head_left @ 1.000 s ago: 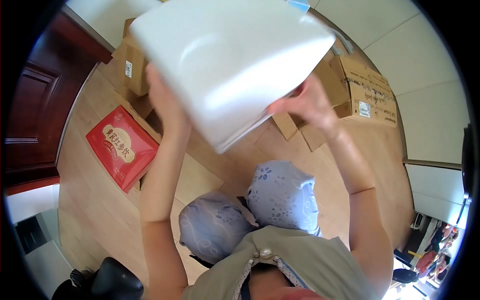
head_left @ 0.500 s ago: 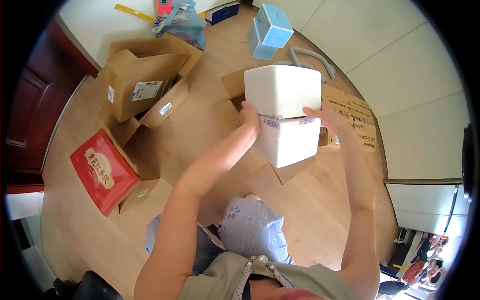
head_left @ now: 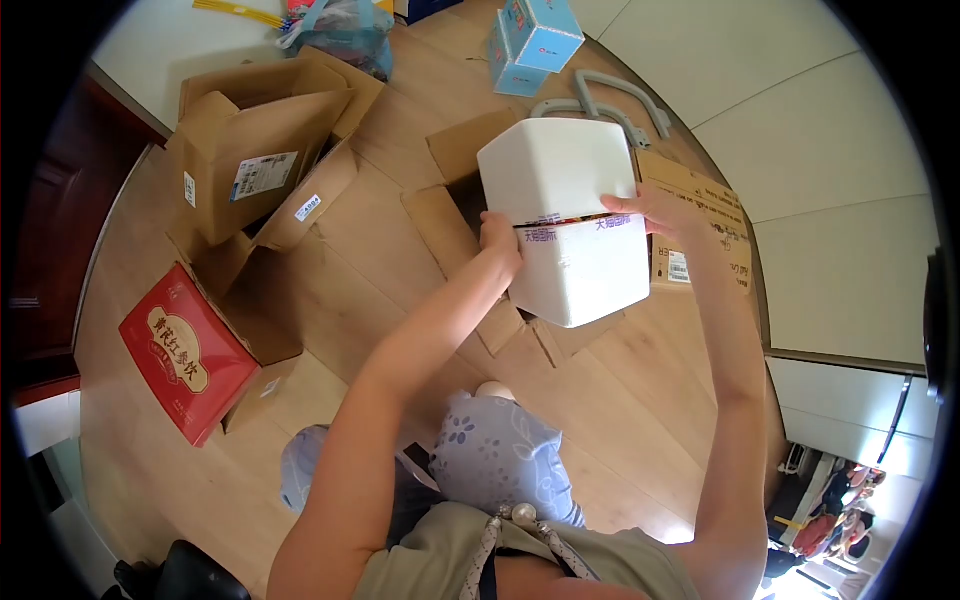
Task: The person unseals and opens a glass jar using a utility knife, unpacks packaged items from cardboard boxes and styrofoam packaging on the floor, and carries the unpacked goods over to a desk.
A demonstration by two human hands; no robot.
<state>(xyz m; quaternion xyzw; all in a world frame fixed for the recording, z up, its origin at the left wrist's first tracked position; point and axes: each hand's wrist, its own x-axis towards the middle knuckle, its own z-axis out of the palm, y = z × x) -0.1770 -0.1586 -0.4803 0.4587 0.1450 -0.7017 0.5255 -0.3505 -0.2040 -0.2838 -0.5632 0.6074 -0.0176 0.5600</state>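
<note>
A white foam box [head_left: 582, 272] with purple printed tape along its rim is held over an open cardboard box [head_left: 443, 225]. Its white lid [head_left: 556, 168] is parted from the body by a narrow gap, where something reddish shows. My left hand [head_left: 499, 240] grips the left side at the seam, fingers wrapped on the edge. On the right, my right hand [head_left: 645, 208] has its fingers on the lid's lower edge near the corner. What lies inside the foam box is mostly hidden.
Left are open cardboard boxes [head_left: 270, 150] and a red box [head_left: 185, 350]. Light blue boxes [head_left: 541, 38] and grey curved tubes [head_left: 625, 95] lie at the back. A printed carton [head_left: 705, 215] is right, beside white cabinets [head_left: 830, 260]. A plastic bag [head_left: 350, 35] is top left.
The foam box has come down from close to the camera and turned so its seam shows. Since half a second ago, the gap under the lid has widened.
</note>
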